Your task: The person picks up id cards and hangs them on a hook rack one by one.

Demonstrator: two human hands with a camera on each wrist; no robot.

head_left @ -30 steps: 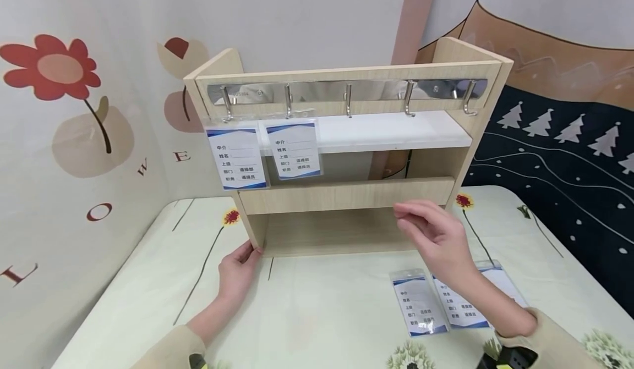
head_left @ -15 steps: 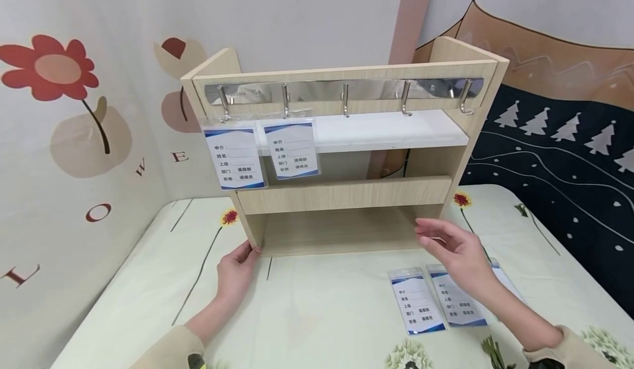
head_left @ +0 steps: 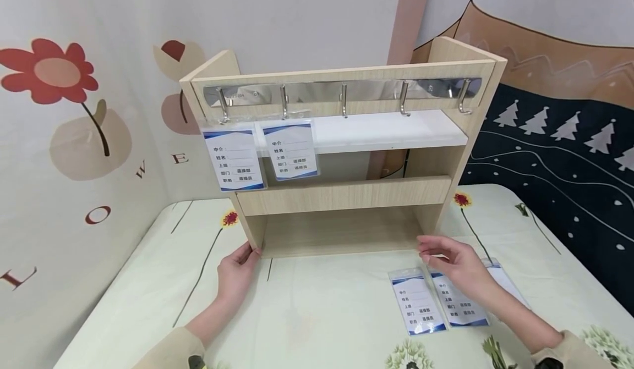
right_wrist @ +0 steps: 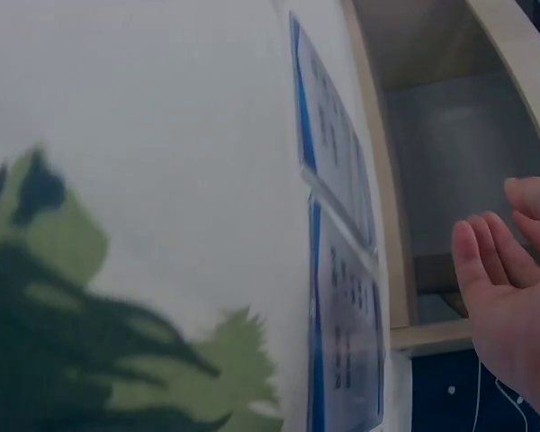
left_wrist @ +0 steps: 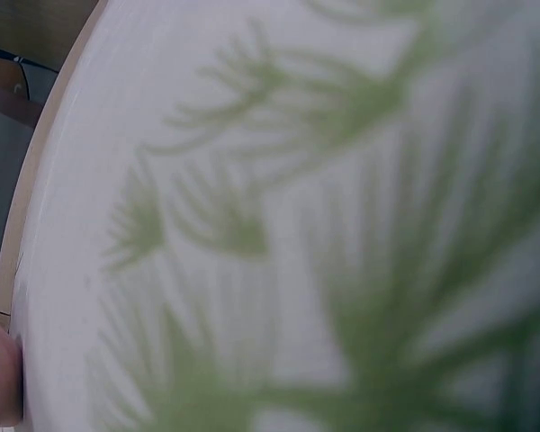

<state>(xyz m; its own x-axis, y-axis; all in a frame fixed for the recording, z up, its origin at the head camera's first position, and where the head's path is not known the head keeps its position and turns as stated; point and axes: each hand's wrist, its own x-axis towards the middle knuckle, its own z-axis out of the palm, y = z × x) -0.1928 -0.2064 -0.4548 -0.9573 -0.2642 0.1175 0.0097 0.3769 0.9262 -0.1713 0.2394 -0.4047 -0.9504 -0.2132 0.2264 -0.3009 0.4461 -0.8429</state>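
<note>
A pale wooden desk shelf (head_left: 346, 196) stands on the cloth, with a metal hook rail (head_left: 317, 92) along its upper front board. From the two leftmost hooks hang badge cards, a left badge card (head_left: 235, 163) and a second badge card (head_left: 291, 154), in clear sleeves. My left hand (head_left: 235, 274) grips the shelf's lower left corner between thumb and fingers; the left wrist view catches only a bit of it. Near the lower right corner, my right hand (head_left: 460, 267) has loosely bent fingers with nothing between them, as the right wrist view (right_wrist: 517, 288) confirms.
Below my right hand lie a badge card (head_left: 417, 303), another badge card (head_left: 458, 306) and a third badge card (head_left: 507, 281) partly behind the forearm. Flower-printed cloth (head_left: 317, 314) covers the surface. Patterned curtains (head_left: 119, 17) rise behind and at both sides.
My right hand has come down and to the right, from in front of the shelf's lower crossboard to its lower right corner. The left hand stays on the left corner.
</note>
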